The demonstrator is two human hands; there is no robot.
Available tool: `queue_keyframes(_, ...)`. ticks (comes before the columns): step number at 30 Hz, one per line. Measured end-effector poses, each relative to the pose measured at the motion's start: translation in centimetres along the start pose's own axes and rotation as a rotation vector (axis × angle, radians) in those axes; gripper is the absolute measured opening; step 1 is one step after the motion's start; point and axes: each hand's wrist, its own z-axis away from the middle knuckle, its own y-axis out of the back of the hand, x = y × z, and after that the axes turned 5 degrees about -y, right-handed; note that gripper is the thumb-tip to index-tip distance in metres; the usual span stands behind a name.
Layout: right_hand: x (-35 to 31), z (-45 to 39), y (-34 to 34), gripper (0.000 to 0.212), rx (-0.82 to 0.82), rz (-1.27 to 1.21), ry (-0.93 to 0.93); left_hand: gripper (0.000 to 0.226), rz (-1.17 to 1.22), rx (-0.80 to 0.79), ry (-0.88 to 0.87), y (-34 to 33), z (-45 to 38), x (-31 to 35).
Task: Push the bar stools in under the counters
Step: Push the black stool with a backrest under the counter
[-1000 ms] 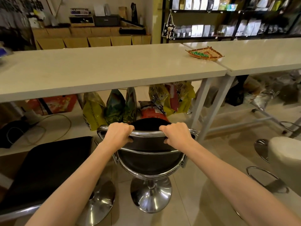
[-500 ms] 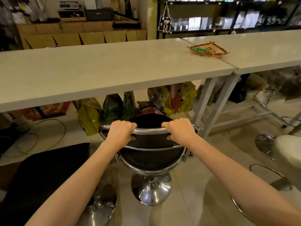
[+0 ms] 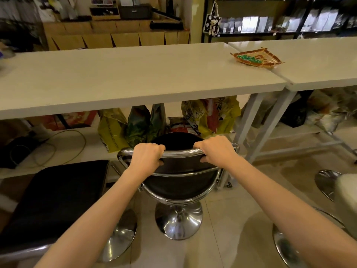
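Observation:
A black bar stool [image 3: 181, 182] with a chrome frame and round chrome base stands in front of the long white counter [image 3: 119, 82], its seat partly below the counter's front edge. My left hand [image 3: 146, 157] and my right hand [image 3: 214, 149] both grip the chrome rail along the top of its backrest. A second black stool [image 3: 56, 196] with a flat square seat stands at the lower left. A pale stool [image 3: 345, 192] shows at the right edge.
Several snack bags [image 3: 210, 113] and a coiled cable [image 3: 58, 147] lie on the low shelf under the counter. A second white counter [image 3: 316, 60] adjoins at the right, with a woven tray [image 3: 257, 58] at the joint. White counter legs [image 3: 260, 124] stand right of the stool.
The gripped stool has slid forward towards the counter, and its seat now reaches further under the front edge. My view has moved closer with it. Both hands keep the same hold.

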Motion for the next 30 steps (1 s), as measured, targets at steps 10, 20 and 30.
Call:
queue_keyframes(10,3.7,-0.4,-1.0,0.046,0.002,-0.014,0.136,0.023,-0.025,-0.033,0.151,1.6,-0.1,4.1)
queue_keyframes(20,4.0,-0.4,-1.0,0.045,0.012,0.015,0.163,0.026,-0.02,-0.065,0.206,2.0,-0.4,4.5)
queue_keyframes(30,3.0,-0.5,-0.7,0.039,0.006,0.043,0.159,0.029,0.017,-0.091,0.206,1.9,-0.3,3.3)
